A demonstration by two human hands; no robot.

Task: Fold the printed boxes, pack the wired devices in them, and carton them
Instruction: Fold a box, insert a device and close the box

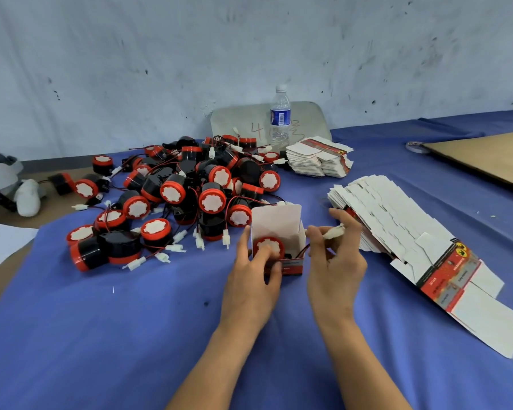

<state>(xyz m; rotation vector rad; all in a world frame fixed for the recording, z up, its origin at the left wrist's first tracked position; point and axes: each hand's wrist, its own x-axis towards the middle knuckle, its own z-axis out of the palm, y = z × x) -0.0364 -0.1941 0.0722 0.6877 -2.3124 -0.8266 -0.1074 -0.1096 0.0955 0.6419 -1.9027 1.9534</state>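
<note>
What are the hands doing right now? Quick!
Left hand: closed round the printed box, thumb on the wired device inside.
Right hand: fingers pinching that device's white connector.

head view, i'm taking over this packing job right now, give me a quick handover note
Left hand grips the open box, thumb on the device sitting inside it.
Right hand pinches that device's white connector; the wire is not yet tucked in.
Done: this box folded, device in.
Left: tuck the wire, close the flap, then work through the device pile using the flat boxes. No filled carton in view.
</note>
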